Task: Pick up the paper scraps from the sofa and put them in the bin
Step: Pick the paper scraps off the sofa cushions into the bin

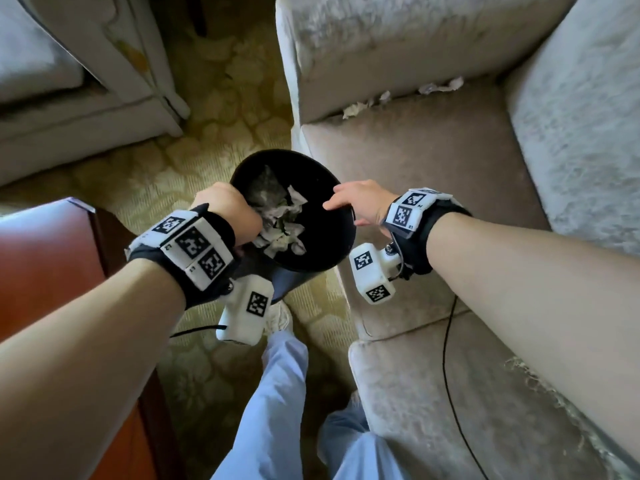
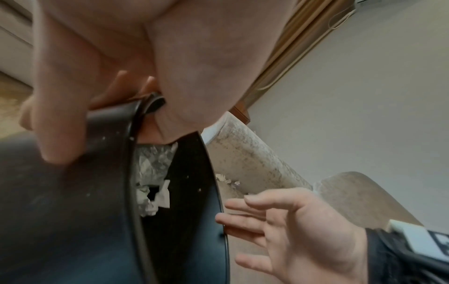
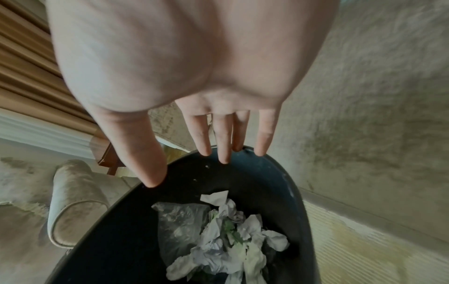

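Observation:
A black round bin (image 1: 322, 244) hangs tilted beside the sofa seat, with crumpled white paper scraps (image 1: 282, 226) inside. My left hand (image 1: 228, 216) grips its left rim (image 2: 114, 123), fingers outside and thumb over the edge. My right hand (image 1: 349, 202) is open at the bin's right rim, fingers straight and empty, fingertips (image 3: 224, 159) just over the edge (image 3: 274, 161). More paper scraps (image 1: 356, 109) lie in the crease between the sofa seat (image 1: 433, 174) and its arm, with another scrap (image 1: 441, 85) farther right.
A second beige armchair (image 1: 86, 81) stands at the far left across patterned yellow carpet (image 1: 207, 150). A reddish wooden table (image 1: 48, 265) is at my left. My legs (image 1: 287, 393) stand between it and the sofa. A black cable (image 1: 450, 368) runs over the seat.

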`<state>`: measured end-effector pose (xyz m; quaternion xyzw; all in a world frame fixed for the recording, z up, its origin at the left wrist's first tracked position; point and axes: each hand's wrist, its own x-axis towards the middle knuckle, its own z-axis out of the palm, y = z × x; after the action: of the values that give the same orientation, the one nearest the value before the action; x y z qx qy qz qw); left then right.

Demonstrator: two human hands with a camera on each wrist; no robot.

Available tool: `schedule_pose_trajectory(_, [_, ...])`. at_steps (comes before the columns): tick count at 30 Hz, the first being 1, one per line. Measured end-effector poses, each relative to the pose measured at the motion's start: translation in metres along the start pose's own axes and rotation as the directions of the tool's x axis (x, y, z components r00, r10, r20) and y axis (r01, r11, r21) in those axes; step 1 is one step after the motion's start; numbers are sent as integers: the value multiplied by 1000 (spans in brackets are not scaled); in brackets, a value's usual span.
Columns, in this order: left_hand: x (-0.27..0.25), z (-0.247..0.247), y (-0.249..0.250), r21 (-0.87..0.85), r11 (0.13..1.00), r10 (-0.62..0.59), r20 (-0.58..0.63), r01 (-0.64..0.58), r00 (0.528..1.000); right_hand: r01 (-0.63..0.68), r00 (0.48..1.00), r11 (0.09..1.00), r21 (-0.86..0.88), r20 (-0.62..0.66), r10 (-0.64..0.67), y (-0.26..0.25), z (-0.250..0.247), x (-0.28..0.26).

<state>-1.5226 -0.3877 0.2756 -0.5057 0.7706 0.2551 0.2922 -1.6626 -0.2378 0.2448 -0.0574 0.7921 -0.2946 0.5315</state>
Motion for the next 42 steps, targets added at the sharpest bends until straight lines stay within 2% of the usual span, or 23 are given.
schedule_pose_trajectory(6, [53, -42, 9, -59, 998, -1, 1, 1, 1000, -44, 995, 998, 44, -84, 48, -52, -6, 43])
schedule_pose_trajectory(11, [84, -52, 39, -32, 999, 20, 57, -18, 998, -56, 989, 997, 58, -134, 63, -57, -29, 80])
schedule_pose_trajectory(14, [98, -49, 61, 65, 997, 48, 69, -53, 996, -96, 991, 995, 32, -87, 98, -52, -45, 101])
schedule_pose_trajectory(16, [108, -47, 76, 61, 996, 57, 90, -63, 994, -129, 990, 991, 40, -43, 131, -48, -52, 118])
schedule_pose_trajectory(21, [134, -50, 111, 16, 1000, -13, 115, 11, 993, -171, 985, 983, 59, 0, 172, -42, -77, 160])
schedule_pose_trajectory(24, [150, -56, 133, 19, 999, -47, 145, 44, 988, -231, 972, 970, 81, -33, 234, -40, -92, 192])
schedule_pose_trajectory(31, [177, -70, 159, 165, 985, -89, 188, 58, 978, -255, 958, 963, -84, -160, 239, -45, -113, 255])
schedule_pose_trajectory(36, [188, -79, 173, 183, 982, -97, 233, 54, 968, -292, 952, 889, -352, -198, 235, -62, -116, 278])
schedule_pose_trajectory(41, [195, -81, 174, 193, 980, -95, 255, 46, 962, -195, 968, 940, -281, -207, 139, -58, -115, 295])
schedule_pose_trajectory(42, [197, -82, 176, 202, 978, -106, 261, 53, 959, -215, 965, 929, -300, -209, 156, -58, -113, 296])
